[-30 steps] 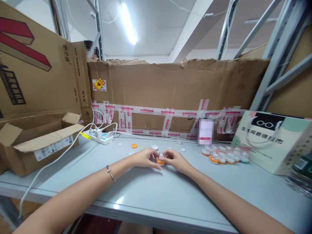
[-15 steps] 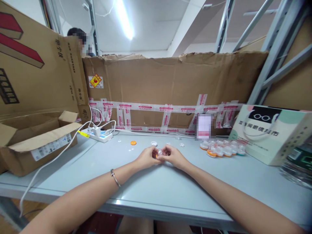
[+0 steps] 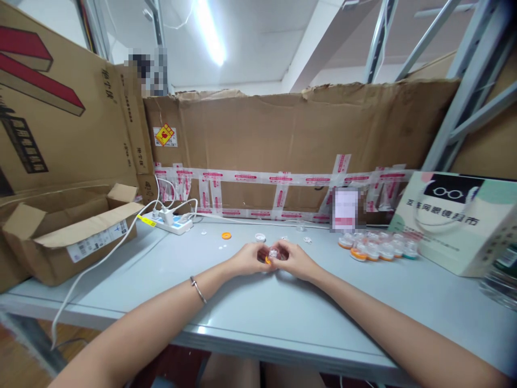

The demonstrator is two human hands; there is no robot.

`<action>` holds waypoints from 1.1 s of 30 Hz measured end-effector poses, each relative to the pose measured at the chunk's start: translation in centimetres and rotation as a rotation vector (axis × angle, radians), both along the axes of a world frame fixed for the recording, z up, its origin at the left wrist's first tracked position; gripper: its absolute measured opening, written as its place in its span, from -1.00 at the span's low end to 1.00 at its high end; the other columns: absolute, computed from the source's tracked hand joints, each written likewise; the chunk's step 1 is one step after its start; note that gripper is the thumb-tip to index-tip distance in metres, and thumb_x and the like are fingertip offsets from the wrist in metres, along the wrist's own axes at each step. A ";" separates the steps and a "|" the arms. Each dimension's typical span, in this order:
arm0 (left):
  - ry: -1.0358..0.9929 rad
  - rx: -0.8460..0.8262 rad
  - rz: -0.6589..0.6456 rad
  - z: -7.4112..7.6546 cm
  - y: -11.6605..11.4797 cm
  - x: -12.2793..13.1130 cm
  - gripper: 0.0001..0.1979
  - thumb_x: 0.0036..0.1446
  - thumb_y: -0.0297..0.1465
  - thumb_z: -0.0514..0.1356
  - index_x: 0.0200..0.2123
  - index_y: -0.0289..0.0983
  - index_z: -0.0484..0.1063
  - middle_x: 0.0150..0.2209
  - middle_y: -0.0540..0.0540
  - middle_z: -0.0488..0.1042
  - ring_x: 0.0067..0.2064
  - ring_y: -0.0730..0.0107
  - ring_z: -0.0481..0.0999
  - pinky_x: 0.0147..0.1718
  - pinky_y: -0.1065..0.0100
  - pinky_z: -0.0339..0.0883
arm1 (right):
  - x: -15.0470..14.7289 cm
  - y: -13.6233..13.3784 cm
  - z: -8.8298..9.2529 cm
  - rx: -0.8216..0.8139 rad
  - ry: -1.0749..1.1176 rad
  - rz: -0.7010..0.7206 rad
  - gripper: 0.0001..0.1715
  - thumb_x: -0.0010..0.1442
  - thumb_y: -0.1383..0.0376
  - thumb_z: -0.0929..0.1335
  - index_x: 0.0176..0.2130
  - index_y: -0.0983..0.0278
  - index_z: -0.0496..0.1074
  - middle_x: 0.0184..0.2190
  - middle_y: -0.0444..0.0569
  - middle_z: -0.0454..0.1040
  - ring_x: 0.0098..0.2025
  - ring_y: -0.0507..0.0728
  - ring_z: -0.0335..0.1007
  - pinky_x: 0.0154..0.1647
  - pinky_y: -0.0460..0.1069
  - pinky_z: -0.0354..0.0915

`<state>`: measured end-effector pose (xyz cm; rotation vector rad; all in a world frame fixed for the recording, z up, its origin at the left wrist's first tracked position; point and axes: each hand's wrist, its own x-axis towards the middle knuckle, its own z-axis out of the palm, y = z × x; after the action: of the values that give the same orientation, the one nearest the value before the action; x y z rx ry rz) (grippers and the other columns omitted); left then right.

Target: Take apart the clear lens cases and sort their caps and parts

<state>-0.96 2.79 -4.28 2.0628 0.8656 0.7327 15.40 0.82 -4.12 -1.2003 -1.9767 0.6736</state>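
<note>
The small clear and orange piece [image 3: 268,260] is right in the middle, between the tips of two hands. Think of it as the middle of a clock, with twelve pointing away from the person. The left hand [image 3: 247,260] is at nine o'clock, with its fingers curled in against the piece. The right hand [image 3: 297,262] is at three o'clock, its thumb and fingers pinching the piece from that side. The orange part shows low down, with a clear and white part just above it.

Fingers cover most of the piece, so its full shape is hard to see. It is hard to tell if its bottom touches the table [image 3: 258,312] or not. The hidden fingertips on the far side can't be seen.

A white ring [image 3: 260,237] lies close by at eleven o'clock, and an orange ring [image 3: 226,235] at ten. Tiny white bits [image 3: 307,240] sit near two o'clock, too small to make out. Clear cups with colored bottoms [image 3: 374,250] crowd together between two and three. Farther right, a bottle [image 3: 503,280] is cut off by the edge.
</note>
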 end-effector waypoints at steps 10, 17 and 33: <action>-0.151 -0.023 -0.088 -0.2 -0.5 0.1 -0.53 -0.20 -0.45 0.25 -0.22 -0.29 0.06 -0.38 -0.01 0.38 -0.37 0.46 0.38 -0.38 0.40 0.25 | 0.1 -0.5 0.6 0.034 0.025 0.116 -0.62 -0.03 0.25 0.33 -0.17 0.26 0.23 -0.33 -0.07 0.38 -0.27 0.09 0.29 -0.22 0.02 0.19; -0.129 -0.026 -0.079 -0.1 -0.6 0.0 -0.47 -0.20 -0.47 0.24 -0.16 -0.30 0.03 -0.38 -0.01 0.37 -0.36 0.46 0.38 -0.33 0.37 0.26 | 0.2 -0.9 0.9 0.036 0.040 0.113 -0.45 -0.04 0.27 0.34 -0.06 0.24 0.09 -0.26 -0.04 0.34 -0.19 0.12 0.28 -0.12 0.09 0.20; -0.101 -0.032 -0.071 -0.2 -0.5 -0.2 -0.41 -0.19 -0.46 0.25 -0.09 -0.31 0.02 -0.39 0.00 0.36 -0.34 0.45 0.38 -0.30 0.33 0.27 | 0.3 -0.4 0.5 0.075 0.116 0.171 -0.50 0.00 0.29 0.33 -0.06 0.22 0.11 -0.33 -0.08 0.35 -0.23 0.10 0.31 -0.12 0.09 0.22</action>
<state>-1.14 2.27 -4.46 2.0003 0.7390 0.7721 15.72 0.38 -3.61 -0.9347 -2.0034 0.7304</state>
